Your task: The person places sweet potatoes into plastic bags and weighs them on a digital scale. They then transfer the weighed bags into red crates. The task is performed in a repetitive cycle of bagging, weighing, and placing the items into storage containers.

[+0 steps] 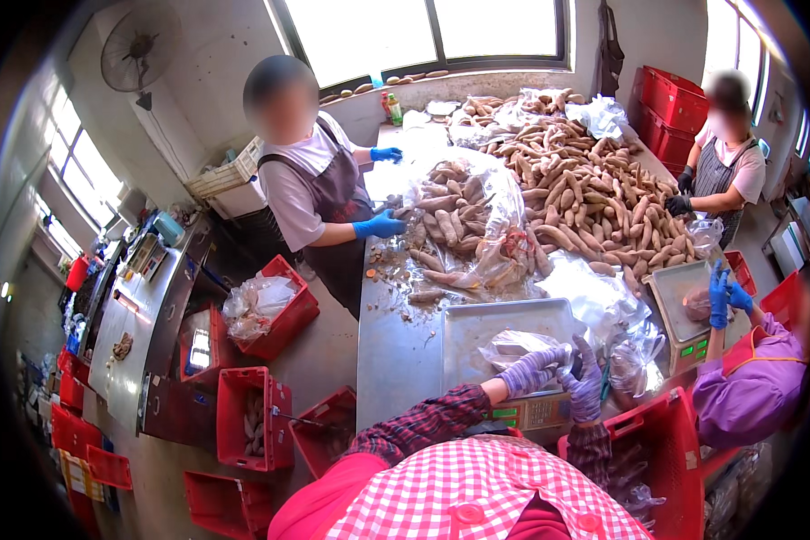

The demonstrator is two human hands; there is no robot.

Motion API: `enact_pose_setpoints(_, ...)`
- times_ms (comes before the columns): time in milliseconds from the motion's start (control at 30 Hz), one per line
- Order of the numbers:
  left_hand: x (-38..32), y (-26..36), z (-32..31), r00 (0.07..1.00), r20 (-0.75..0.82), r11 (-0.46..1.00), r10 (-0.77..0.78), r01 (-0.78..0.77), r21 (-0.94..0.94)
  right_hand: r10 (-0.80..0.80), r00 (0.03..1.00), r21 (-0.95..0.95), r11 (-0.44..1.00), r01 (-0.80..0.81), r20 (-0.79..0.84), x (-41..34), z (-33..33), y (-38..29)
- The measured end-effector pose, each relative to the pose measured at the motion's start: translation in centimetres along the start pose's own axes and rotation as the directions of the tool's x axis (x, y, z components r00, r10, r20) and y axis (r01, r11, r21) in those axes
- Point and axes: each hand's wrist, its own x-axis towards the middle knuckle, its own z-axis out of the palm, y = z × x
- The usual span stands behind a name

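Both my hands wear purple-grey striped knit gloves. My left hand (534, 371) is at the mouth of a clear plastic bag (513, 345) that lies on the metal tray (507, 313) of a digital scale (533, 413); its fingers seem closed on the gathered plastic. What is in the bag is hard to see. My right hand (584, 385) is beside the left one at the tray's right edge, fingers partly raised; whether it pinches the bag cannot be made out. A large heap of sweet potatoes (580, 182) covers the far part of the table, with more in an opened clear bag (455, 216).
A red crate (668, 466) with bagged goods stands by my right side; other red crates (246, 418) are on the floor to the left. Co-workers stand left, far right and near right, by a second scale (678, 304). Plastic bags (594, 290) lie beyond my scale.
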Motion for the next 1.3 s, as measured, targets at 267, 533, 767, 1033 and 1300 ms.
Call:
enact_pose_setpoints(267,0.2,-1.9,-2.9,0.987,-0.153,0.739,-0.045,-0.070,-0.670,0.456,0.888,0.888,0.383,-0.255,0.058,1.2,-5.2,8.9)
enact_pose_setpoints(533,-5.2,-1.2,-4.4,0.989,0.055,0.978,-0.140,0.147,-0.146,0.259,0.811,0.848,-0.075,-0.525,0.525,0.0,-1.7,3.4)
enact_pose_setpoints(767,-4.4,-1.8,-4.4,0.992,-0.091,0.780,-0.082,0.121,0.614,0.202,0.885,0.907,-0.045,-0.419,0.419,1.1,-1.8,3.9)
enact_pose_setpoints(1033,-6.5,0.0,-4.8,0.958,0.268,0.654,0.106,-0.270,0.706,0.430,0.890,0.984,-0.152,-0.095,0.152,2.6,-3.6,8.8)
enact_pose_setpoints(1300,-8.2,0.1,-3.3,0.987,-0.156,0.911,-0.024,0.086,0.403,-0.304,0.891,-0.660,0.599,0.454,0.337,0.5,0.3,4.8)
